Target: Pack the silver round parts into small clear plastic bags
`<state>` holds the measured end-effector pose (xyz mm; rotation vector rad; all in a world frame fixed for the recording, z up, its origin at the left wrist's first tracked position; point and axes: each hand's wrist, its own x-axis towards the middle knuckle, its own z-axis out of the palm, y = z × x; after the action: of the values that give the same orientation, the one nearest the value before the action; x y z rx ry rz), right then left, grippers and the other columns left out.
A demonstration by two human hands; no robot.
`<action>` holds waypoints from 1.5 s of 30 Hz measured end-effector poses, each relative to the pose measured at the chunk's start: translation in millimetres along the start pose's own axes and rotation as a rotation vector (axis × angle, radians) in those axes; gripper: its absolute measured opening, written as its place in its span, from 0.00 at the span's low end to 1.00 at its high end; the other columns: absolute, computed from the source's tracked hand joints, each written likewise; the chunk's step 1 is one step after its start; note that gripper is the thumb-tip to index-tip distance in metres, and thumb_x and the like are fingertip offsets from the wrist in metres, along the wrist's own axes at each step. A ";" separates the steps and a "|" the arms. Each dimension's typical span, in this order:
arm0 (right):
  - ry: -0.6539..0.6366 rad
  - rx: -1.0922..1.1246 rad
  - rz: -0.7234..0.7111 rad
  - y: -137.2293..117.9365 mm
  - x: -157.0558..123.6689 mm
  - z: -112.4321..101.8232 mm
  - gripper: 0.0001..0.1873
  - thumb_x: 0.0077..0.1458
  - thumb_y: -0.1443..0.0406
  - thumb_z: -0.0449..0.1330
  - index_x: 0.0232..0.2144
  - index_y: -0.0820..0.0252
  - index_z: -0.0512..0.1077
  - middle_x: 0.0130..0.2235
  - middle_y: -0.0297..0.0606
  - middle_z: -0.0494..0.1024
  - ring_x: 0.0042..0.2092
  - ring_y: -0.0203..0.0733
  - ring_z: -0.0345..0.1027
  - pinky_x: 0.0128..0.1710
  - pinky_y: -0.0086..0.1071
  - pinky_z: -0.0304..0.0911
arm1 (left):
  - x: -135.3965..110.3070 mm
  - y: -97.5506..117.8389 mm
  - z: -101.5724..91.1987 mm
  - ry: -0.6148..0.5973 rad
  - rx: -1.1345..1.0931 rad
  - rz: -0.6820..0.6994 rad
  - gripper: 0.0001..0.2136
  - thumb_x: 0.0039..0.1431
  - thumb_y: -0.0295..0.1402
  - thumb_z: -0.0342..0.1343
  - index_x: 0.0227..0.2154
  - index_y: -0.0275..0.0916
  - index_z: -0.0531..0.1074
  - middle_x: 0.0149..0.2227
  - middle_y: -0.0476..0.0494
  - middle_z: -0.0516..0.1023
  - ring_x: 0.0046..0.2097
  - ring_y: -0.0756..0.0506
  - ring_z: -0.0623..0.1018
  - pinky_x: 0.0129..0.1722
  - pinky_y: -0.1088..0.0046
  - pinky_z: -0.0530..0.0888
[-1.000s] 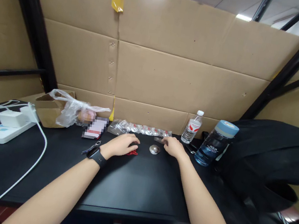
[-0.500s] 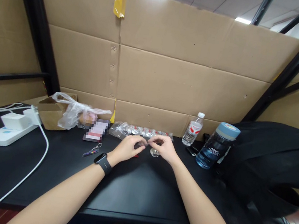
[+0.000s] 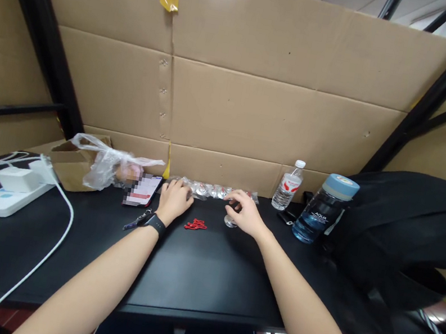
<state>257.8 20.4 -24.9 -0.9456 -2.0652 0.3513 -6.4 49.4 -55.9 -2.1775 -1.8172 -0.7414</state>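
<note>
My left hand (image 3: 173, 200) rests at the left end of a row of small shiny round pieces in clear wrap (image 3: 214, 191) along the back of the black table (image 3: 188, 275); its fingers curl down onto the wrap. My right hand (image 3: 243, 214) is curled over a small silver round piece (image 3: 229, 222) on the table, fingertips pinched above it. A small red string bundle (image 3: 195, 224) lies loose between the two hands. A black band is on my left wrist.
A small water bottle (image 3: 288, 185) and a blue AQUA bottle (image 3: 323, 216) stand at the back right beside a black bag (image 3: 404, 231). A phone (image 3: 142, 190), keychain (image 3: 136, 220), plastic bag on a cardboard box (image 3: 87, 158) and white power strip with cable (image 3: 5, 193) lie left.
My left hand left the middle, where both hands met, and moved back-left onto the wrapped row, uncovering the red string. My right hand stayed over the silver piece.
</note>
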 end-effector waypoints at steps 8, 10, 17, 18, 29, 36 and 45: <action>-0.024 -0.021 -0.003 0.1 -0.4 -3.2 0.13 0.53 0.72 0.60 0.41 0.55 0.76 0.48 0.40 0.73 0.40 0.38 0.70 0.36 0.31 0.66 | -4.2 -2.5 -1.0 -0.087 0.089 -0.070 0.18 0.62 0.44 0.50 0.46 0.38 0.76 0.49 0.30 0.76 0.51 0.31 0.74 0.51 0.51 0.63; -0.028 -0.024 0.001 -0.2 -0.5 -4.6 0.13 0.53 0.72 0.60 0.41 0.56 0.76 0.48 0.40 0.73 0.40 0.38 0.70 0.36 0.31 0.66 | -4.5 -4.4 -1.7 -0.092 0.112 -0.110 0.20 0.61 0.46 0.51 0.47 0.37 0.75 0.51 0.29 0.75 0.52 0.29 0.73 0.51 0.51 0.63; -0.058 -0.042 -0.016 1.0 -1.1 -5.6 0.13 0.54 0.71 0.61 0.42 0.55 0.75 0.47 0.39 0.73 0.41 0.39 0.70 0.35 0.31 0.65 | -6.7 -11.1 -2.7 -0.106 0.168 -0.221 0.19 0.60 0.45 0.51 0.44 0.38 0.77 0.52 0.28 0.75 0.56 0.27 0.69 0.53 0.47 0.61; -0.063 -0.045 -0.018 1.6 -1.3 -5.4 0.13 0.54 0.71 0.61 0.42 0.56 0.75 0.47 0.39 0.73 0.41 0.39 0.70 0.35 0.31 0.65 | -6.7 -12.8 -2.7 -0.111 0.172 -0.234 0.19 0.61 0.45 0.51 0.45 0.38 0.77 0.52 0.28 0.75 0.56 0.27 0.69 0.53 0.47 0.61; -0.104 -0.097 -0.013 8.6 -0.8 -13.0 0.12 0.54 0.71 0.61 0.42 0.57 0.76 0.47 0.41 0.73 0.41 0.39 0.69 0.39 0.33 0.65 | -8.9 -12.4 -4.3 -0.044 0.219 -0.274 0.24 0.63 0.45 0.49 0.53 0.32 0.73 0.57 0.24 0.69 0.58 0.27 0.65 0.54 0.47 0.63; -0.069 -0.132 0.007 16.9 -0.2 -22.0 0.12 0.54 0.71 0.61 0.41 0.58 0.76 0.45 0.40 0.73 0.40 0.39 0.69 0.42 0.34 0.65 | 5.7 14.9 -7.3 -0.006 0.159 0.147 0.22 0.62 0.35 0.53 0.58 0.38 0.67 0.59 0.30 0.68 0.60 0.32 0.66 0.57 0.53 0.62; -0.086 -0.162 0.051 28.8 -4.2 -26.6 0.10 0.54 0.72 0.62 0.40 0.59 0.76 0.44 0.40 0.73 0.39 0.39 0.69 0.42 0.34 0.65 | 61.0 22.6 25.7 -0.237 0.152 0.335 0.14 0.63 0.26 0.48 0.47 0.38 0.75 0.47 0.33 0.78 0.51 0.35 0.76 0.52 0.54 0.63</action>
<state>294.5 34.8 -26.0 -1.0988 -2.1766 0.2583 28.5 108.8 -43.7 -2.4590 -1.4845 -0.2757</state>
